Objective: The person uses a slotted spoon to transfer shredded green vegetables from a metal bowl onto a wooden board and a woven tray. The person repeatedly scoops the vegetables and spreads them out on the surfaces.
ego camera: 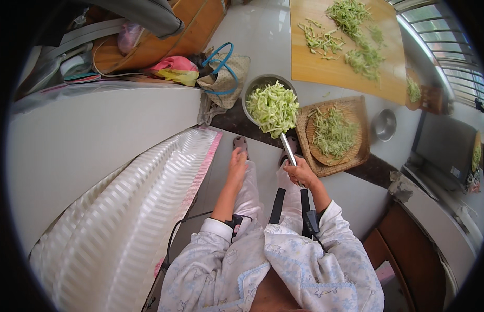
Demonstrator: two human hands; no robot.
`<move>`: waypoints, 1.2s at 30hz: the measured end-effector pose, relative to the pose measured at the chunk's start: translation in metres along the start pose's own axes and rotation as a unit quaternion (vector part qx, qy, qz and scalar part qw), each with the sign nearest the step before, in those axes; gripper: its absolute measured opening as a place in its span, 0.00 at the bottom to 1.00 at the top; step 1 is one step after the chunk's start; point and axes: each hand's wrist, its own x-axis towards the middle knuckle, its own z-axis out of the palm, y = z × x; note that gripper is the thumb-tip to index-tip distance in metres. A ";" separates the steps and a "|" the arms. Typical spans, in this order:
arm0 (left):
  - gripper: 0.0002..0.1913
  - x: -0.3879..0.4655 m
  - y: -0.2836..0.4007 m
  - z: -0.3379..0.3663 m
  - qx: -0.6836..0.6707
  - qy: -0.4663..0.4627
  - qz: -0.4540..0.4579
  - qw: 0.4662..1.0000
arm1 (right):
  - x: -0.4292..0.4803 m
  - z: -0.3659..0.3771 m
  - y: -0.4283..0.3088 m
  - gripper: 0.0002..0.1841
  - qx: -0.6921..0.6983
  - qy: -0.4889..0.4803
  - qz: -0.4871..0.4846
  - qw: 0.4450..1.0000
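Note:
My right hand [302, 172] grips the metal handle [288, 150] of a utensil whose head is hidden under a heap of pale green shredded vegetable [274, 107]. That heap lies over a round metal bowl [248, 90], whose rim shows around it. To the left, my left hand [237, 162] hangs above my left leg, holding nothing, its fingers loosely apart. Right of the bowl, a square woven tray [333, 171] carries a rounder woven mat with more green shreds [333, 132].
A wooden board [308, 72] with piles of green shreds stands at the upper right. An empty metal bowl [384, 124] sits right of the woven tray. A cloth bag with blue handles [226, 85] leans by the white partition [109, 121]. Striped white fabric [129, 210] hangs at left.

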 end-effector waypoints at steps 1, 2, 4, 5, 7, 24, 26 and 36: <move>0.26 -0.001 0.002 0.001 -0.002 0.002 0.003 1.000 | -0.003 0.001 -0.002 0.09 -0.002 0.000 -0.001 1.000; 0.26 -0.003 0.004 0.002 -0.005 0.004 0.007 1.000 | -0.005 0.002 -0.003 0.09 -0.001 -0.002 -0.004 1.000; 0.26 -0.006 0.009 0.004 0.000 0.006 0.016 1.000 | -0.012 0.004 -0.006 0.09 0.000 0.006 0.009 1.000; 0.26 -0.006 0.013 0.003 0.007 0.007 0.021 1.000 | -0.015 0.005 -0.007 0.08 -0.014 0.005 -0.009 1.000; 0.26 -0.009 0.022 0.003 0.011 0.006 0.032 0.999 | -0.023 0.006 -0.011 0.07 -0.029 0.015 -0.008 0.999; 0.26 -0.050 0.096 -0.012 0.012 -0.002 0.122 0.993 | -0.083 0.036 -0.040 0.08 -0.074 0.024 -0.014 0.997; 0.26 -0.054 0.097 -0.016 0.003 -0.010 0.125 0.992 | -0.088 0.040 -0.045 0.08 -0.069 0.025 -0.022 0.997; 0.26 -0.064 0.095 -0.037 -0.023 0.002 0.137 0.990 | -0.104 0.056 -0.058 0.07 -0.077 0.050 -0.045 0.995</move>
